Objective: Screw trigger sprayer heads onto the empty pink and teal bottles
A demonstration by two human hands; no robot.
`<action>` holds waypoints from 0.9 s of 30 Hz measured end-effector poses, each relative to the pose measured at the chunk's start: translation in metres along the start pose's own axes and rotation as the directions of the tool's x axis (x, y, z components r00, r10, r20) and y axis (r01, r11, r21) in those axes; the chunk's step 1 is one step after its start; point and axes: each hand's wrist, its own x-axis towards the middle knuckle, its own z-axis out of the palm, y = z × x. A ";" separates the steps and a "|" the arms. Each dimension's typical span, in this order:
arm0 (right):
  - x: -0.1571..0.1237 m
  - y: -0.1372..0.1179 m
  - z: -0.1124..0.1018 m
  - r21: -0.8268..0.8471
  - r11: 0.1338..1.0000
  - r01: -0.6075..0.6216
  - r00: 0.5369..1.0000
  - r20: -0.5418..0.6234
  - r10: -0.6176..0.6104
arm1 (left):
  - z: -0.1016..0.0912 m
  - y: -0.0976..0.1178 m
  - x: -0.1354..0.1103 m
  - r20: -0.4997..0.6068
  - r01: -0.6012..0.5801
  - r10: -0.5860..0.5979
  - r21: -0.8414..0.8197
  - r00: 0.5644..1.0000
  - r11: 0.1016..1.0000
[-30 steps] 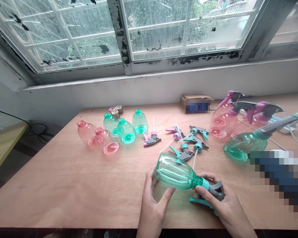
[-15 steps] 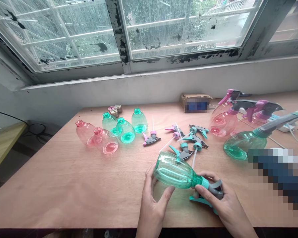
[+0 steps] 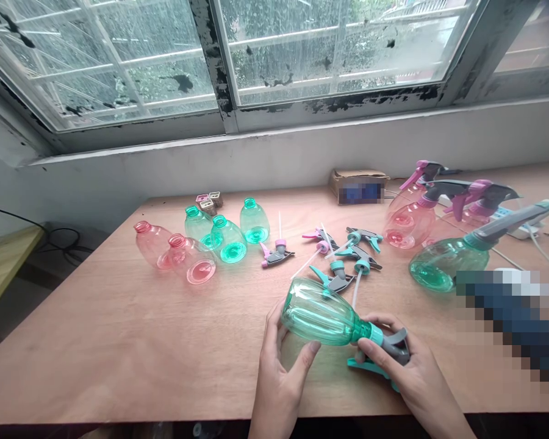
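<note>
A clear green spray bottle (image 3: 320, 311) lies on its side between my hands, low over the table's front part. My left hand (image 3: 279, 366) curls around its base end, thumb in front and fingers behind. At the neck, my right hand (image 3: 407, 366) grips the grey and turquoise spray head (image 3: 396, 344), whose turquoise collar (image 3: 375, 333) sits on the bottle's neck. The turquoise trigger points down toward me. Just behind the bottle, several loose trigger heads (image 3: 338, 277) with thin white tubes lie on the wood.
Open green bottles (image 3: 229, 241) and pink bottles (image 3: 192, 262) stand at the left. To the right are pink bottles with sprayers (image 3: 407, 225) and a green one (image 3: 448, 265). A small cardboard box (image 3: 359, 180) is near the wall. A blurred dark shape (image 3: 516, 323) covers the right side.
The view has shifted slightly. My hands keep nearly the same hold on the spray bottle and its head; nothing has been let go.
</note>
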 end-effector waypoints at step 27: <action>-0.001 -0.003 0.001 0.052 0.998 -0.022 1.000 0.009 0.022 | 0.001 0.003 -0.001 0.014 0.013 -0.013 -0.007 1.000 1.000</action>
